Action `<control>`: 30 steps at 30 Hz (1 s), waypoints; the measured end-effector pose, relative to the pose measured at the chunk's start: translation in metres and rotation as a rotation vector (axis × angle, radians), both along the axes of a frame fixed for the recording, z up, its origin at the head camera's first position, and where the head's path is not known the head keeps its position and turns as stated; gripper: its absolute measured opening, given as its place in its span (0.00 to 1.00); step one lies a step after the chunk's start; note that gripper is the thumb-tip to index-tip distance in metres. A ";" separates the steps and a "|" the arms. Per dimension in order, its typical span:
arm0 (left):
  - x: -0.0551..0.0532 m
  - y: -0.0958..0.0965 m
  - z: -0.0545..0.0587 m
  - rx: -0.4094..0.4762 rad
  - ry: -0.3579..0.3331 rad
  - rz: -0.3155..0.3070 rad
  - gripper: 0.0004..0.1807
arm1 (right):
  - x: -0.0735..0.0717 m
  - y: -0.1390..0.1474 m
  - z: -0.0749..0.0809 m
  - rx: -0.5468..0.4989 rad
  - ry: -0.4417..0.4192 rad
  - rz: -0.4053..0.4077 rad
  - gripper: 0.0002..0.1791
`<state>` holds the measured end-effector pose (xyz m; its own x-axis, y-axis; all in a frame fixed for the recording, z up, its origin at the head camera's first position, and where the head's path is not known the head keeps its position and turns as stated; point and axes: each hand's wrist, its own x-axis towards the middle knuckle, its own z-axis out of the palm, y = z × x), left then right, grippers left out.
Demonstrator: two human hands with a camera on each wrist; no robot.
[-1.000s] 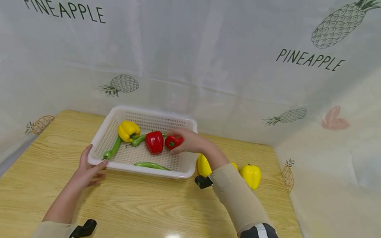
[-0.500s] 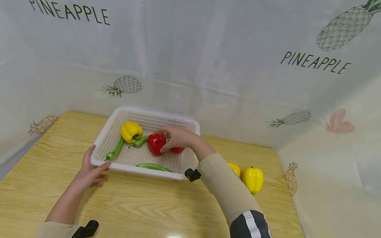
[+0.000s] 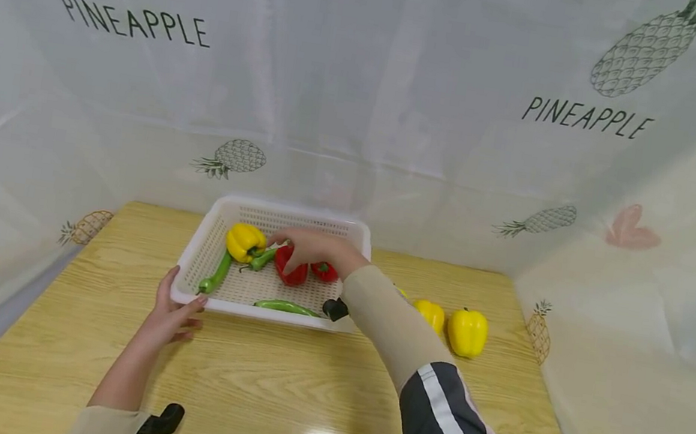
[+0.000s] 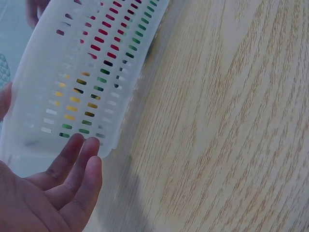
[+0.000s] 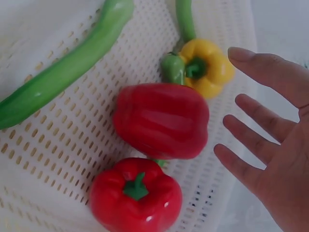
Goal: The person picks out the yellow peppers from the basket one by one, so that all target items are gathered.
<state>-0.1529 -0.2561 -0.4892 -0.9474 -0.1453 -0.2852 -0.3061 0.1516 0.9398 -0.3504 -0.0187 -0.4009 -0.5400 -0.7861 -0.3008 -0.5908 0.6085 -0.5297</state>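
Observation:
A white perforated basket (image 3: 264, 314) stands at the table's back. My left hand (image 3: 164, 317) touches its front left corner, with fairly straight fingers (image 4: 72, 169) against the wall in the left wrist view. Over the basket my right hand (image 3: 316, 246) hovers, its fingers spread and holding nothing in the right wrist view. Below it lies a larger red bell pepper (image 5: 161, 121) beside another red bell pepper (image 5: 137, 195). A yellow bell pepper (image 3: 244, 242) sits further left, next to a short green pepper (image 3: 262, 258). Two long green peppers lie along the left (image 3: 215, 276) and the front (image 3: 287, 307).
Yellow bell peppers (image 3: 467, 333) stand on the wooden table (image 3: 267, 379) right of the basket, partly hidden by the right sleeve (image 3: 399, 324). A pineapple-print sheet (image 3: 367, 98) hangs behind and beside the table.
My right hand has moved left, from the red bell pepper on the right to above the larger red one. My left hand has stayed at the corner. The head view has shifted slightly.

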 end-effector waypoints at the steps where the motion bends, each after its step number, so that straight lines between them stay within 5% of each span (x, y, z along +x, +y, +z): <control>1: 0.000 0.000 0.000 -0.001 0.000 0.001 0.50 | -0.001 -0.003 -0.001 -0.004 -0.006 0.007 0.32; 12: -0.003 -0.001 -0.004 0.006 -0.006 0.000 0.51 | -0.012 -0.028 -0.011 -0.019 0.010 0.034 0.34; 30: -0.004 0.000 -0.004 0.016 -0.010 0.013 0.51 | -0.021 -0.066 -0.037 0.044 0.075 -0.036 0.35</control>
